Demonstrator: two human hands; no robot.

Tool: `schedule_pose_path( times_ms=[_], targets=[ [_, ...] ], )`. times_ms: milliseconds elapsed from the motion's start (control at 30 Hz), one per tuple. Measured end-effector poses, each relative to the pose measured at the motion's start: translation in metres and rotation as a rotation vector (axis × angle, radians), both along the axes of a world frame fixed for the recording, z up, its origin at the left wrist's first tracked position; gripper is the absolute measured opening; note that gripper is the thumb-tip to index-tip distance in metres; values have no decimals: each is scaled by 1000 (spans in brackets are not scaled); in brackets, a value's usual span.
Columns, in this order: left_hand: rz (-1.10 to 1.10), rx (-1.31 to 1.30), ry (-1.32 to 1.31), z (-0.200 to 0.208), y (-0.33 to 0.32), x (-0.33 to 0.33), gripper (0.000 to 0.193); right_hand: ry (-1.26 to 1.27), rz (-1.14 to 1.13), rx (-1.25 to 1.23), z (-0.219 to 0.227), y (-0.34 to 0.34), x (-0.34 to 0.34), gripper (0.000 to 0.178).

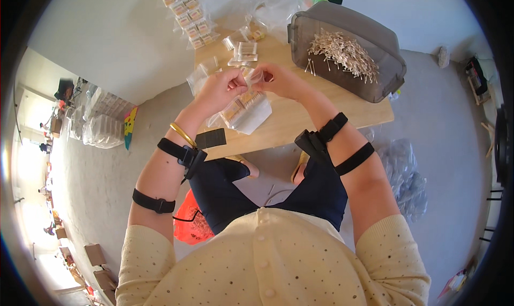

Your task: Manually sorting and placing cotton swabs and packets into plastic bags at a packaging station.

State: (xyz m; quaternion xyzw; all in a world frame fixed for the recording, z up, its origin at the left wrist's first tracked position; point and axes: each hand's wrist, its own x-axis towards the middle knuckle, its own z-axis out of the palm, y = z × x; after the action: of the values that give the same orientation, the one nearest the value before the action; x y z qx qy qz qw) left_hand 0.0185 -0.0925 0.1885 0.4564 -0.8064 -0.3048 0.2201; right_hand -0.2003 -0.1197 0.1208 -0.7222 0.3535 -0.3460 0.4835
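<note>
Over the wooden table (pixel 332 110) my two hands meet, fingers bent in a pinch. My left hand (pixel 220 89) and my right hand (pixel 279 81) each grip a side of a clear plastic bag (pixel 250 77), partly hidden by the fingers. Just below them lies a stack of small clear packs (pixel 234 111) with orange and white labels, on or against a white piece (pixel 252 118). Beyond the hands sit bundled cotton swabs (pixel 246 51) and a smaller bundle (pixel 228 42). Clear film (pixel 201 73) lies left of the bundles.
A grey plastic bin (pixel 342 86) with loose cotton swabs (pixel 345 51) stands tilted at the right. Strips of labelled packs (pixel 184 11) hang or lie at the far left. A black flat piece (pixel 211 139) is near the front edge. A red bag (pixel 191 220) sits below.
</note>
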Motion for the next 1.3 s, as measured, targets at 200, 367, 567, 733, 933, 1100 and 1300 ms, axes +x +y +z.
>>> schedule_pose_path(
  times_ms=[200, 367, 567, 733, 933, 1100, 1300],
  targets=[
    [62, -155, 26, 1, 21, 6, 24, 103, -135, -164, 6, 19, -5, 24],
    [104, -321, -82, -20, 51, 24, 30, 193, -144, -135, 15, 36, -15, 26],
    [162, -473, 30, -40, 65, 16, 17, 60, -116, -651, 14, 36, -10, 25],
    [298, -485, -16, -53, 71, 22, 14, 111, -124, -128, 14, 60, -4, 22],
    [329, -504, 63, -55, 67, 1, 14, -36, -298, -65, -13, 67, -9, 18],
    [323, -384, 82, -47, 70, 8, 14, 109, -175, -192, 9, 67, 4, 17],
    [285, -170, 29, -29, 73, 16, 16, 68, -142, -37, 6, 54, 4, 19]
  ],
)
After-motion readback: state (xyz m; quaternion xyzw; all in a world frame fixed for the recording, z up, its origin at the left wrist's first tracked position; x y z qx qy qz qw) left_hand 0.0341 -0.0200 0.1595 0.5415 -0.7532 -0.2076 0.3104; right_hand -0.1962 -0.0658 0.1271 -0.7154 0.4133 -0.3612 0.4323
